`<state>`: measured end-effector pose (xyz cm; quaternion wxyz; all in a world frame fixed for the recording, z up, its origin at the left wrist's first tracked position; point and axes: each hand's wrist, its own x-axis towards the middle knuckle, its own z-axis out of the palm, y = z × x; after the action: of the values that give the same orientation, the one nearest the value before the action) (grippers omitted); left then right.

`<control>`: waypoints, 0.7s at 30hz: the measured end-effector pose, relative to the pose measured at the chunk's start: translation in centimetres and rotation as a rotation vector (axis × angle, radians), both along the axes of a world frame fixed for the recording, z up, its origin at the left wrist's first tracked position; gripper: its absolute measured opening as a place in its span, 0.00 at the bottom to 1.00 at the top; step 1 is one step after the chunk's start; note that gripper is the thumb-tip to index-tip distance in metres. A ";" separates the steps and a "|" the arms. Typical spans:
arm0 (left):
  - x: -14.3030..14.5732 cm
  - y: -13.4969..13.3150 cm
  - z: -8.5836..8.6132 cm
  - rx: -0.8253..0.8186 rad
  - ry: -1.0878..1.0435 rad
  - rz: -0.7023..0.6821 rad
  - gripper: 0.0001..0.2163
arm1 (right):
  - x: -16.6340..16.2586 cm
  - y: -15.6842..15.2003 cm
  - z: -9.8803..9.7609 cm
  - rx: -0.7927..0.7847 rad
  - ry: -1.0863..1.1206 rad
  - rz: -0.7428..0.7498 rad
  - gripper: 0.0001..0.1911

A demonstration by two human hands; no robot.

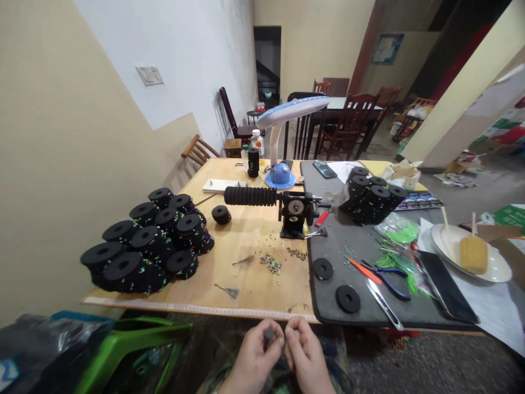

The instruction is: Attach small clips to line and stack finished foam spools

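Observation:
My left hand (256, 355) and my right hand (305, 353) are held together below the near edge of the wooden table (246, 241), over my lap. Both have the fingers curled into a pinch, fingertips nearly touching. A small dark item sits between the left fingers; I cannot make out what it is. On the table ahead stands a black winding device (296, 212) with a long black foam-covered shaft (250, 196) pointing left. Small beads (270, 262) lie scattered in front of it.
A pile of black foam spools (147, 241) fills the table's left. A dark mat (369, 262) holds two flat black discs, pliers, tweezers, a phone and another spool heap (371, 200). A blue desk lamp (283, 137) stands behind. A plate with corn (473, 254) sits right. A green stool (135, 339) is lower left.

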<state>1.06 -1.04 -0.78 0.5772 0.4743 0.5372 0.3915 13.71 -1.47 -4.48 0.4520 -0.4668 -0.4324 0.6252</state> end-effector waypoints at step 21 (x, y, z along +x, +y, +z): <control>-0.8 0.9 0.8 0.050 -0.035 0.071 0.11 | 1.1 0.3 1.8 0.103 -0.314 0.081 0.07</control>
<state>0.24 -0.13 0.01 0.5600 0.4622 0.5338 0.4333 14.81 -1.14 -2.71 0.3767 -0.5173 -0.5475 0.5392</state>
